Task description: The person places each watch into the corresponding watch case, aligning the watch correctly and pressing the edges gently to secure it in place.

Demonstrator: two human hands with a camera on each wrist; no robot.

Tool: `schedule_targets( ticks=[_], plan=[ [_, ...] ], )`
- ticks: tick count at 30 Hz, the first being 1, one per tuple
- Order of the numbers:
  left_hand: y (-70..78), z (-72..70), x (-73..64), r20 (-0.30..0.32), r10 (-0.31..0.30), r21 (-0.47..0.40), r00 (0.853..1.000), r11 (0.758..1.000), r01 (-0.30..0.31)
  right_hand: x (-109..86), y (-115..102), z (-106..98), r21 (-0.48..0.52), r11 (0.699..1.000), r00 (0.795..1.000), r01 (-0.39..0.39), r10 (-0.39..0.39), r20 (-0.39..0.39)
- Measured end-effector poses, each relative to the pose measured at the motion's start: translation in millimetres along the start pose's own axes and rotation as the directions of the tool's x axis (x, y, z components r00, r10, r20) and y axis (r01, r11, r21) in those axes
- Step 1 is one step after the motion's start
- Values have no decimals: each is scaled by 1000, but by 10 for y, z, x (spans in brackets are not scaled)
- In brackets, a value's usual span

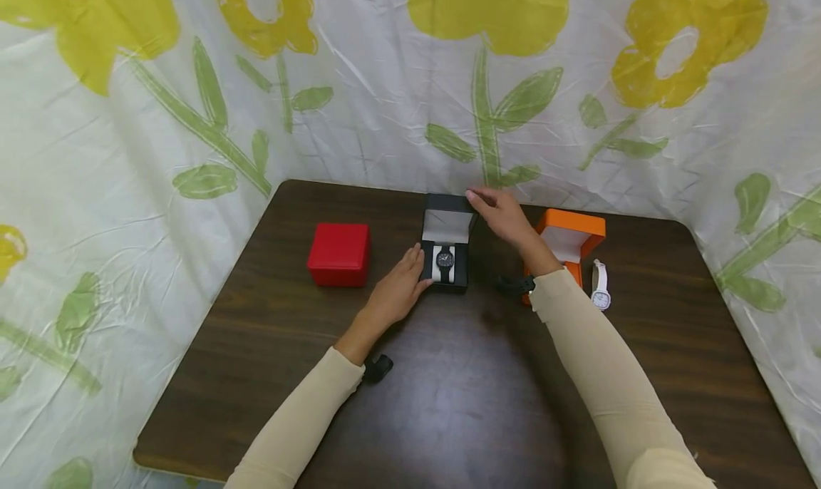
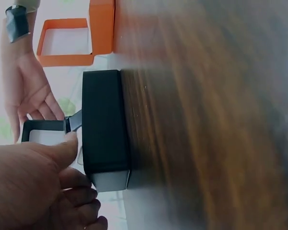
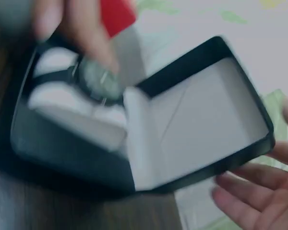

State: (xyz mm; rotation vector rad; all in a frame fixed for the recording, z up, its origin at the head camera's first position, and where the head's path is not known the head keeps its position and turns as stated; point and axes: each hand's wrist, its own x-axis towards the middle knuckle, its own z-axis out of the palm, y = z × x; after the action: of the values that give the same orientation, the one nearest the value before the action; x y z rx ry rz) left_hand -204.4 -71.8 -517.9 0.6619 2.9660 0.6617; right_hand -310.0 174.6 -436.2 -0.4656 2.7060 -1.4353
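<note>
A black watch box (image 1: 462, 268) stands on the table with its lid (image 1: 447, 225) raised, showing a pale lining. Inside, a black wristwatch (image 1: 445, 259) is wrapped round a white cushion. My left hand (image 1: 396, 284) rests against the left side of the box, fingers extended and thumb by the front edge. At the upper right corner of the lid is my right hand (image 1: 503, 214); in the right wrist view its fingers (image 3: 252, 187) touch the lid's outside, with the thumb apart. The right wrist view is blurred around the watch.
A closed red box (image 1: 340, 254) sits to the left. On the right stands an orange box (image 1: 573, 222) with its lid up, partly hidden by my right arm. Beside it lies a white wristwatch (image 1: 600, 286). A flowered curtain (image 1: 372, 118) hangs behind the dark wooden table (image 1: 256, 375).
</note>
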Motion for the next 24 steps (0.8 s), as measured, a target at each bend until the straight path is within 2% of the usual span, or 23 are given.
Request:
schedule_targets(
  ticks=[2,7,11,14,19,24],
  plan=[
    [10,14,9,8,-8,-1,1000,1000,8,7,-2,12,34,999,999,-35,34,43],
    [19,28,19,21,-30,-39,999,999,31,45,-4,29,80,991,992,-104,97,83],
    [24,45,29,22,-35,-42,999,998,36,70,27,26,182,970,983,-164,144,117],
    [35,41,34,15,-32,-37,999,999,32,59,34,19,227,958,980,-177,151,126],
    [55,21,41,-4,-37,-44,999,998,36,7,39,37,209,969,989,-130,112,98],
    [61,26,39,-5,-53,-40,999,998,53,-58,62,90,128,992,999,-15,11,34]
  ],
)
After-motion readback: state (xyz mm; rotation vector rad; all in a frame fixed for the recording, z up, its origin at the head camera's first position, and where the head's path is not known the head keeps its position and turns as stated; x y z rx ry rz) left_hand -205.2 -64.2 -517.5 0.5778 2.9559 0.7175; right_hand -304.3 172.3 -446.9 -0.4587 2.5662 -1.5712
